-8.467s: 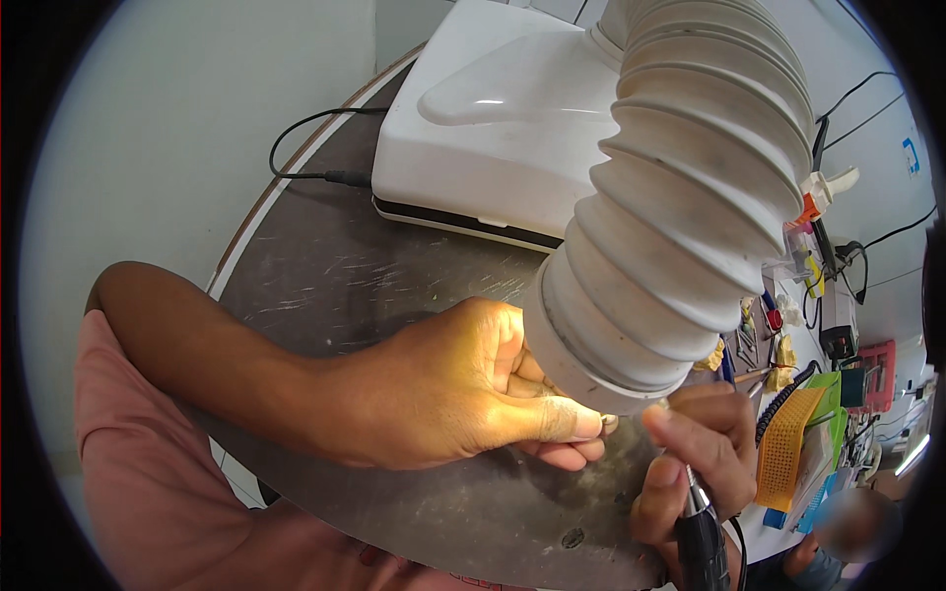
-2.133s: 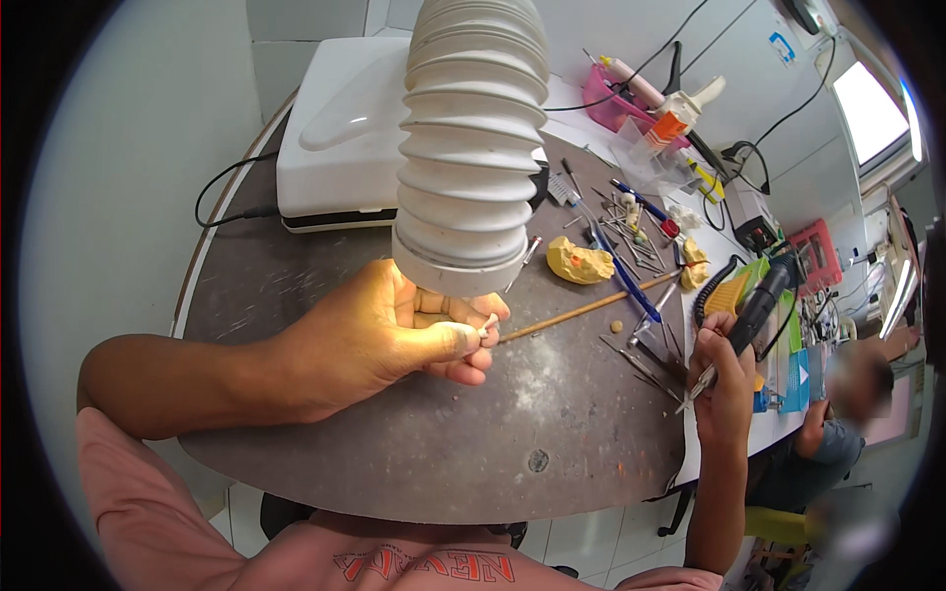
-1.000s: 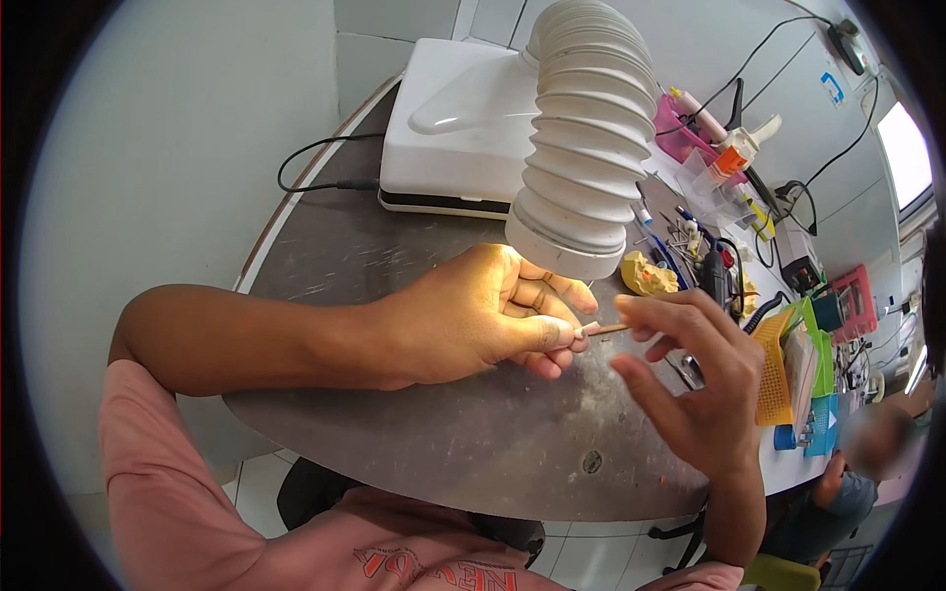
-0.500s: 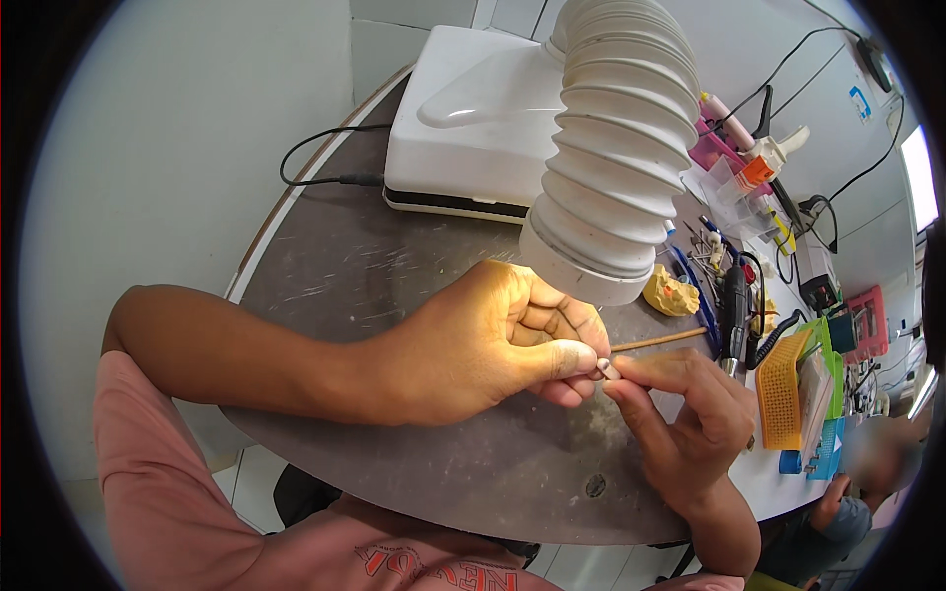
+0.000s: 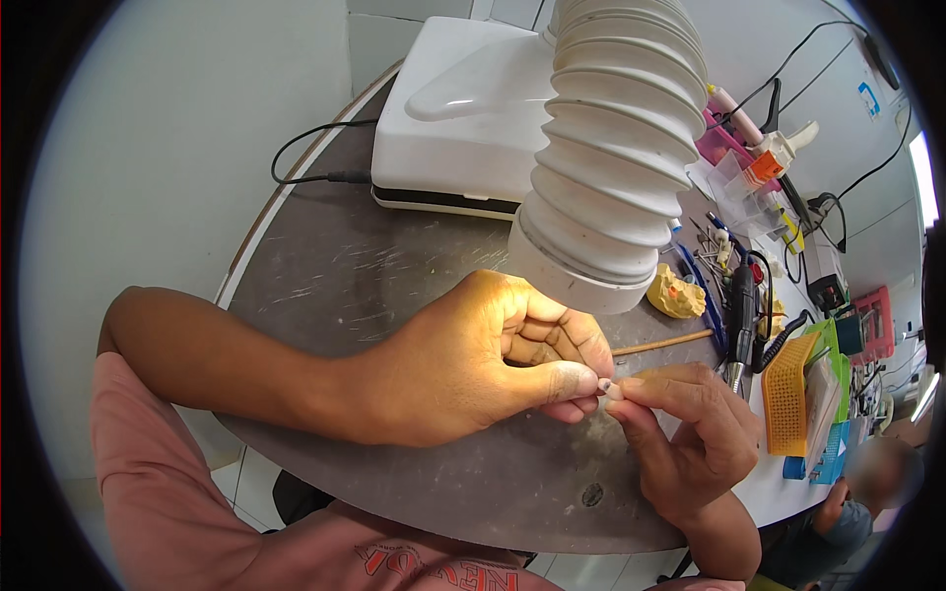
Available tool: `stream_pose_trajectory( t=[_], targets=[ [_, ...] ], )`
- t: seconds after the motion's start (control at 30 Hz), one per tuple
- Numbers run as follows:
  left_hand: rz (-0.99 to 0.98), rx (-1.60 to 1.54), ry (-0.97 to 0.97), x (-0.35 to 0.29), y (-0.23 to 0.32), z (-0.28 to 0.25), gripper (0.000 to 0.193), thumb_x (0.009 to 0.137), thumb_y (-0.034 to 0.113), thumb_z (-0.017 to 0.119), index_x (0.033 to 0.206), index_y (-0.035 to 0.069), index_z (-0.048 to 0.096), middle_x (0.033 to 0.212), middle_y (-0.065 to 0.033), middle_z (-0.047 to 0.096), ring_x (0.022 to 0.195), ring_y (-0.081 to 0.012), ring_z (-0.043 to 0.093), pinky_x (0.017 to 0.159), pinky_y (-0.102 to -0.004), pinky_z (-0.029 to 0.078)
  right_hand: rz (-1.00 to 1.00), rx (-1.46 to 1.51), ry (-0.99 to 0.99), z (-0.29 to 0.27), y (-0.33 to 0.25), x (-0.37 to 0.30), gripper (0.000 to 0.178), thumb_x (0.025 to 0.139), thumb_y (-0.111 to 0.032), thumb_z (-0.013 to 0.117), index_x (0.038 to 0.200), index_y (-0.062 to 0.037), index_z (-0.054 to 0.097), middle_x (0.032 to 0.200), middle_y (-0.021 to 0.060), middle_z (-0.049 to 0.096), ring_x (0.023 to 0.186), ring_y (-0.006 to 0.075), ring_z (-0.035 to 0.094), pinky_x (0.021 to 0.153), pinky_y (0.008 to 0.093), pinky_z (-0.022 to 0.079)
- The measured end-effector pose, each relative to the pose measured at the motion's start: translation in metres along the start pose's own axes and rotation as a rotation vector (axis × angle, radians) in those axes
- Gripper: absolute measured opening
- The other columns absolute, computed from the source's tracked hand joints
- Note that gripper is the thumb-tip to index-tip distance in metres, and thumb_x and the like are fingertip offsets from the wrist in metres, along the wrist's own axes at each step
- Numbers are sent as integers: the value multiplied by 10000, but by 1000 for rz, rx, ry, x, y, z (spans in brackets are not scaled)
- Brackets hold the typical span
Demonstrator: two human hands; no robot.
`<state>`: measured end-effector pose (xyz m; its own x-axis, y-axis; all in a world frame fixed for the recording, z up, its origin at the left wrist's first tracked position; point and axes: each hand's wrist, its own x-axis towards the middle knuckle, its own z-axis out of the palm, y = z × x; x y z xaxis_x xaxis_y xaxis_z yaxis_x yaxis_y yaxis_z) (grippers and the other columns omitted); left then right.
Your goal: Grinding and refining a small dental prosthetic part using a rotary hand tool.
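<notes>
A small whitish piece (image 5: 612, 390), tooth-sized with a dark spot on it, looks like a dental crown. Thumb and fingers of my left hand (image 5: 463, 360) pinch it from the left, its other fingers curled behind. From the other side, the thumb and index finger of my right hand (image 5: 695, 428) grip the same piece. Both hands are just above the grey tabletop (image 5: 325, 295), below the mouth of a wide white ribbed hose (image 5: 621, 148). Fingertips cover most of the piece. Just beyond the hands lies a thin wooden stick (image 5: 665, 343).
A white machine (image 5: 463, 89) with a black cable stands at the back. To the right are a plaster dental model (image 5: 676, 294), a black handpiece (image 5: 740, 310), small tools and a yellow basket (image 5: 785, 394). Another person (image 5: 843, 517) sits at the far right.
Both hands have come slightly nearer together with the small piece. It has turned a little between the fingertips, so a dark spot shows now. Both hands keep their hold.
</notes>
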<state>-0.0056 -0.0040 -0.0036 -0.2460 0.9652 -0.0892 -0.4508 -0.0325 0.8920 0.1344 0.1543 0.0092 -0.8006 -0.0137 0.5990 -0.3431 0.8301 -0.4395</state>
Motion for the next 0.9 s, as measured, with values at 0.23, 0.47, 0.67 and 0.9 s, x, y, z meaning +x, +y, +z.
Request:
stream_pose_trajectory(
  t=[0.23,0.47,0.67,0.9],
  targets=[
    [35,22,5,0,-2,3,122,886,28,590,959,-71,593,902,-78,646,842,-92,621,790,-215,537,-4,8,-6,-2,-1,0,262,665,-8,802,883,-15,657,758,96,661,625,198,639,514,262,491],
    [73,86,-12,0,-6,2,126,869,24,609,960,-63,596,873,-69,646,804,-90,611,771,-215,515,-6,6,-9,-2,0,-2,257,667,-20,806,875,-16,655,757,90,658,615,189,632,510,259,489],
    [68,77,-10,0,-6,3,122,862,21,609,951,-61,591,867,-66,644,790,-89,604,760,-217,511,-6,5,-14,-2,0,-3,257,667,-29,810,871,-18,654,755,89,657,609,191,631,507,259,490],
    [45,65,-43,0,-4,1,171,854,-6,621,994,-51,533,903,-89,621,824,-119,618,765,-244,535,-9,4,-23,-4,-1,-2,258,668,-33,810,874,-15,656,755,93,662,612,192,634,511,259,495]
  ],
)
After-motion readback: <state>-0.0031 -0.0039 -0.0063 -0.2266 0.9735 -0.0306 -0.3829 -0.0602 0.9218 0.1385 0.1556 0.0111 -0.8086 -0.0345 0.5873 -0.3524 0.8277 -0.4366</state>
